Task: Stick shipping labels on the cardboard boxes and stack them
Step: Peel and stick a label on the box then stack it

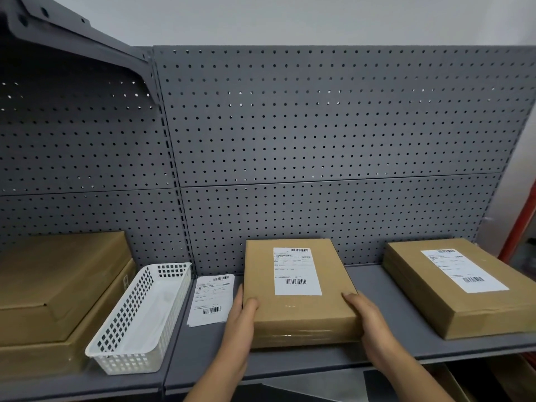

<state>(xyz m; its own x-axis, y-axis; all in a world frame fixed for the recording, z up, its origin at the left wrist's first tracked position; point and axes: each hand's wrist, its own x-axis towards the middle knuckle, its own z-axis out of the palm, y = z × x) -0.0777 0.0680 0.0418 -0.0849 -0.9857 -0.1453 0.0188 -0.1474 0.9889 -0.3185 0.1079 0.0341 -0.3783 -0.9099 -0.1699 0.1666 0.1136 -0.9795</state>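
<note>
A flat cardboard box (298,311) lies in the middle of the grey shelf (208,349), with a white shipping label (295,271) stuck on its top. My left hand (240,323) grips its near left corner, thumb on top. My right hand (368,323) grips its near right corner, thumb on top. To the right lies a second labelled box (464,297), resting on another box beneath it. Loose shipping labels (210,300) lie on the shelf just left of my left hand.
A white perforated plastic basket (139,320) stands left of the loose labels. Two unlabelled cardboard boxes (58,285) are stacked at the far left. A grey pegboard wall (319,140) backs the shelf. A red post (519,221) stands at the right edge.
</note>
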